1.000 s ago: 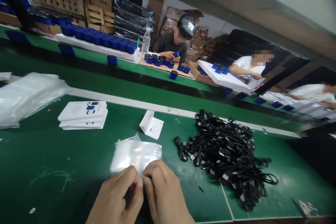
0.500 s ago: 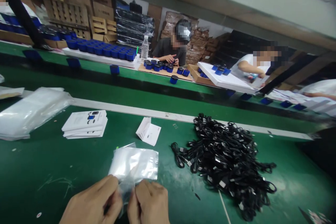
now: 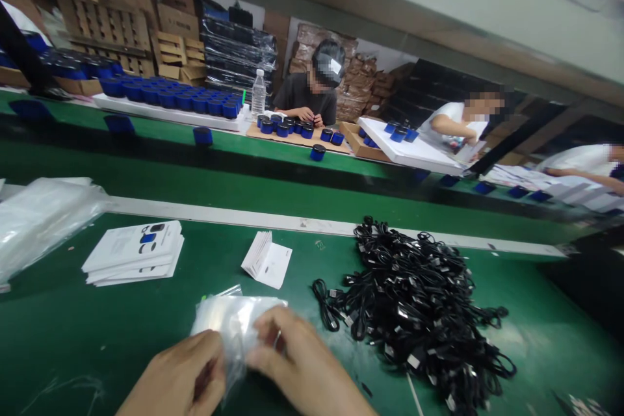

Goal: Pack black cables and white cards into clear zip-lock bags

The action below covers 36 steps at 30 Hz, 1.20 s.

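Observation:
A small clear plastic bag (image 3: 229,325) lies on the green table (image 3: 97,331) just in front of me. My left hand (image 3: 182,380) pinches its near edge with closed fingers. My right hand (image 3: 297,357) lies over the bag's right side, fingers curled and pressed onto the plastic. A big heap of coiled black cables (image 3: 414,302) sits to the right of my hands. A stack of white leaflets (image 3: 134,252) and a small fanned pile of white cards (image 3: 266,261) lie beyond the bag.
A bundle of clear bags (image 3: 41,218) rests at the far left. Beyond a green conveyor belt (image 3: 244,182), three other people sit at a bench with several blue round cans (image 3: 170,94) on white trays. Cardboard boxes are stacked behind.
My right hand has slid up from the bag's near edge onto the bag itself. The left hand keeps its pinch. The view has shifted slightly, and the bag looks more crumpled.

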Each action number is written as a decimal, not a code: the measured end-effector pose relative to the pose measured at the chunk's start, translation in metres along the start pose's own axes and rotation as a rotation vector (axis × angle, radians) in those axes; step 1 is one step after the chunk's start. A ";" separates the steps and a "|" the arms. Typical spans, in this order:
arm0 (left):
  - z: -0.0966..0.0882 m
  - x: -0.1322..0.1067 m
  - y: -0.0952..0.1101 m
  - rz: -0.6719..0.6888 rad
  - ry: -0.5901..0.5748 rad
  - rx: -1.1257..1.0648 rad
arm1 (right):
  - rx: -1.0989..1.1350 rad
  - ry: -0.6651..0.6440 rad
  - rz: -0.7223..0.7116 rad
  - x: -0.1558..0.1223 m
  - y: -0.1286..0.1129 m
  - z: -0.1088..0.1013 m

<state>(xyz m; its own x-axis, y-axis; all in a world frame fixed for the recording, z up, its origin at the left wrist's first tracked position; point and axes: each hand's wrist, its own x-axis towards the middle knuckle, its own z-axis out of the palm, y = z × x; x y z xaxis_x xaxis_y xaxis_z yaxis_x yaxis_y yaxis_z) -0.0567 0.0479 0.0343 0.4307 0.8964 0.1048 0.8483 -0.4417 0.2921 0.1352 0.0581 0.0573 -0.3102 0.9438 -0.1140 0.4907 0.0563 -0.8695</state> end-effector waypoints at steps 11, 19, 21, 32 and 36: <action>0.014 0.007 0.000 -0.139 -0.184 -0.300 | 0.399 0.069 0.377 0.111 0.012 -0.017; 0.012 0.007 0.004 -0.165 -0.123 -0.331 | 0.542 0.057 0.393 0.100 0.018 -0.022; 0.011 0.006 0.005 -0.182 -0.103 -0.337 | 0.552 0.075 0.374 0.097 0.021 -0.024; -0.006 0.004 0.018 -0.608 0.037 -0.692 | 0.090 0.110 0.035 -0.026 -0.002 -0.023; 0.003 0.004 0.021 -0.581 0.140 -0.563 | -0.160 0.059 -0.143 -0.033 -0.001 0.014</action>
<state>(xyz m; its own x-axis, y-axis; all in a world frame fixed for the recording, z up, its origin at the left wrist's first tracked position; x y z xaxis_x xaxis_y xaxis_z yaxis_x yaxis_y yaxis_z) -0.0367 0.0422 0.0381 -0.1032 0.9893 -0.1035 0.6265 0.1454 0.7657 0.1335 0.0220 0.0553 -0.3402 0.9396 0.0376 0.5697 0.2377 -0.7867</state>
